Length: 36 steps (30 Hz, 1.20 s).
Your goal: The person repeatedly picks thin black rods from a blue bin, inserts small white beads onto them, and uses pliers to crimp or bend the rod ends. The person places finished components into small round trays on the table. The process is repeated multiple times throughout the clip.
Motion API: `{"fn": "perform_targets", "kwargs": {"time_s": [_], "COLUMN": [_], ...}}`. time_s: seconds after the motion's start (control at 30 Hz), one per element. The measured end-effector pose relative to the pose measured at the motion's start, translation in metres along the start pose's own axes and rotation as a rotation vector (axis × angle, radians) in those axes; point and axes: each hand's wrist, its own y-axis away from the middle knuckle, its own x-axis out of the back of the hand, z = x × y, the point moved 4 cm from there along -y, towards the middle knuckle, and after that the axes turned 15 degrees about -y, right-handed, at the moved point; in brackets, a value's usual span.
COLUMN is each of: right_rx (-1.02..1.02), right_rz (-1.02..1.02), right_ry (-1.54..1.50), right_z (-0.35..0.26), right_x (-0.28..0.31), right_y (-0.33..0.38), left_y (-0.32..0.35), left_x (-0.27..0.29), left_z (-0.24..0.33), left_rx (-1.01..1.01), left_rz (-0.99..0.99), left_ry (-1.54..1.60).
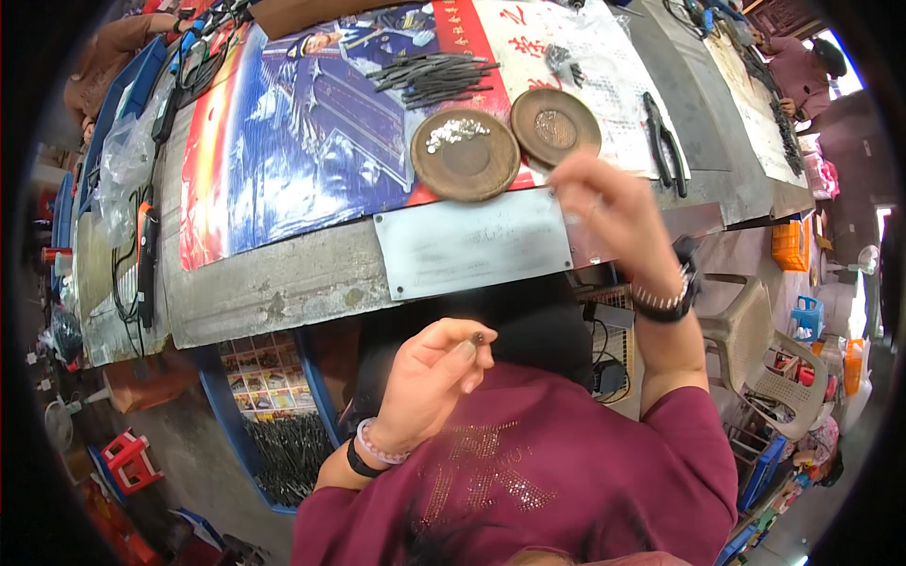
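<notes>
My left hand [432, 375] is in front of my chest, thumb and fingertips pinched on a small dark brown piece [478, 338]. Motion blurs my right hand [613, 212], which hovers near the close edge of the right round brown dish [526, 118]; whether its fingers hold anything does not show. Tiny brownish bits [549, 124] lie in that dish. Beside it, the left round brown dish [467, 179] has small white pieces [457, 133] heaped toward its far side. A pale rectangular plate [477, 247] lies at the table edge, below the dishes.
Behind the dishes lies a pile of thin black sticks [434, 77]. Dark-handled pliers [666, 151] rest at right, and a small clear bag [564, 66] sits farther back. A blue bin [231, 415] of black rods stands below the table. Two people work at the far sides.
</notes>
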Motion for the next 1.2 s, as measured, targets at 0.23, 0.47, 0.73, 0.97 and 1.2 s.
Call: {"fn": "perform_targets", "kwargs": {"time_s": [0.23,0.47,0.73,0.97,1.2], "right_rx": [-0.101,-0.194,-0.227,-0.221,-0.069], "right_rz": [0.143,-0.022,-0.111,-0.136,0.178], "right_ry": [0.642,0.918,0.885,0.922,0.680], "right_z": [0.080,0.107,0.109,0.111,0.055], "right_x": [0.099,0.101,0.105,0.105,0.116], "right_y": [-0.098,-0.136,-0.140,-0.143,-0.099], "left_y": [0.000,0.004,0.001,0.010,0.009], "left_x": [0.000,0.008,0.004,0.006,0.006], "left_z": [-0.001,0.004,0.001,0.000,0.002], "left_rx": [0.019,0.011,0.034,0.021,0.009], "left_rz": [-0.004,0.065,-0.026,-0.008,0.034], "left_ry": [0.075,0.014,0.085,0.073,-0.018]}}
